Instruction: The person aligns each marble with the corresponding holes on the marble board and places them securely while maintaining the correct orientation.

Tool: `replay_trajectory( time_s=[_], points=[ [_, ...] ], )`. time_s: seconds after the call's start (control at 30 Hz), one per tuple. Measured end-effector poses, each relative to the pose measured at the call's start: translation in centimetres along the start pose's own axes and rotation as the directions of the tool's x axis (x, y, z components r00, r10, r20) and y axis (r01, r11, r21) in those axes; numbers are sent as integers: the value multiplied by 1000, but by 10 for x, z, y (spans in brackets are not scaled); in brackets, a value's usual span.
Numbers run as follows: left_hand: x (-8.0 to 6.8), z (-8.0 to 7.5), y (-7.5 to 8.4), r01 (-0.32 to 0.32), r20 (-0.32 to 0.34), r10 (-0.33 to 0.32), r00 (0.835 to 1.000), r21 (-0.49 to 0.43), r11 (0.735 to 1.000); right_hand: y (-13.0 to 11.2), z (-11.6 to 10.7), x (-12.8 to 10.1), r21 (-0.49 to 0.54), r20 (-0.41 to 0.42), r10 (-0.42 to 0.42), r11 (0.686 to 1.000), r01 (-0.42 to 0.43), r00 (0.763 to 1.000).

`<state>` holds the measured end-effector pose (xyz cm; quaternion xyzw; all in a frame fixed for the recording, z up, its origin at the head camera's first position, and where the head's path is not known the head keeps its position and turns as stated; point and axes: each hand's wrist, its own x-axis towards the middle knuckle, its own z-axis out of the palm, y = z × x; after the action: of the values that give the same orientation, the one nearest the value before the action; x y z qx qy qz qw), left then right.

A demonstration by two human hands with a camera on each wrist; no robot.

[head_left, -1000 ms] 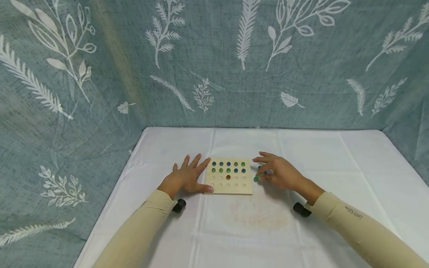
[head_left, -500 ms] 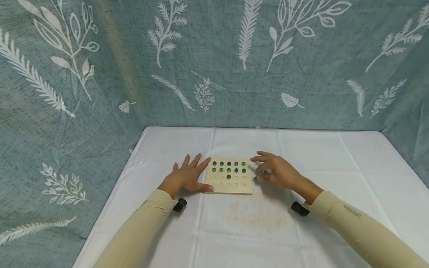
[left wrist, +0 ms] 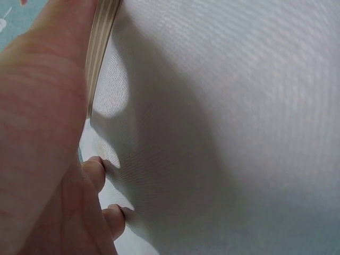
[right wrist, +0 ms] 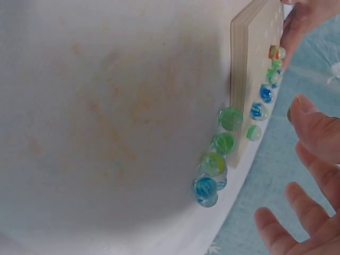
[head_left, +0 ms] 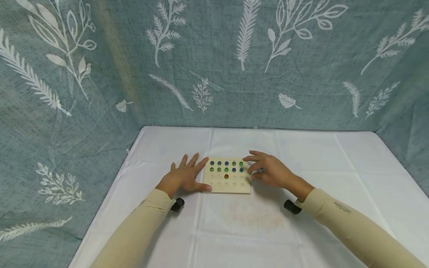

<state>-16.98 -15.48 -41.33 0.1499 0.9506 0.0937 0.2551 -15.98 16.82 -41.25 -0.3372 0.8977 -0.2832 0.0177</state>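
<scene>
On the white tablecloth [head_left: 254, 223], the left hand [head_left: 182, 178] lies flat with fingers spread, its thumb against the left edge of the wooden peg board [head_left: 221, 188]; the right hand [head_left: 268, 171] hovers at the board's right edge, fingers loosely apart, gripping nothing visible; loose glass marbles [right wrist: 218, 159] sit clustered beside that edge; other marbles [head_left: 226, 166] fill the board's far rows; behind hangs a leaf-patterned curtain [head_left: 214, 63].

In the head view the right hand [head_left: 269, 173] hides the loose marbles [right wrist: 215, 159] beside the wooden board [head_left: 227, 188].
</scene>
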Motion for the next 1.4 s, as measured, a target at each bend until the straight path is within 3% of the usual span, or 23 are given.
replay_trajectory(
  time_s=[1.4],
  points=[
    [-2,0,-2,-21,-18,21,1000,10,1000,-29,13,26,11,46,-64,998,63,997]
  ],
)
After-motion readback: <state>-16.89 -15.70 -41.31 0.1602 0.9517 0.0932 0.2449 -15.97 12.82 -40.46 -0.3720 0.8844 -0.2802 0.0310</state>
